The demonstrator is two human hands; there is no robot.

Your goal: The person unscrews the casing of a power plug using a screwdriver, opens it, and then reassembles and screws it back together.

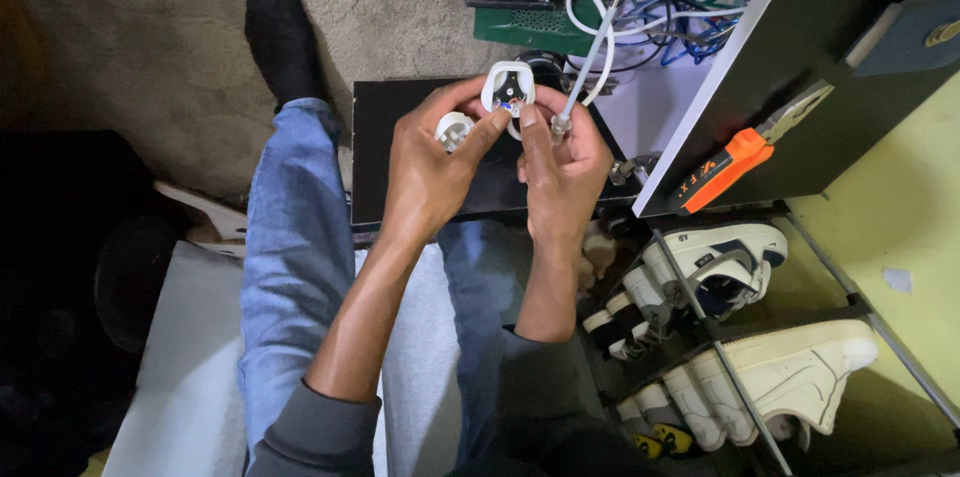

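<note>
Left hand [432,162] gripping a white plug cover [453,129], thumb on the open plug [508,89]. Right hand [562,165] pinching plug and white cable [588,62], above the black worktop's [378,152] far edge. Orange-handled pliers [745,161] right.

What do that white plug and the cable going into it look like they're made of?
Plug: likely hard moulded plastic, smooth and slightly glossy white, with small metal parts showing inside. Cable: seemingly flexible plastic or rubber sheath, pale and matte; it bends in a soft loop.
</note>
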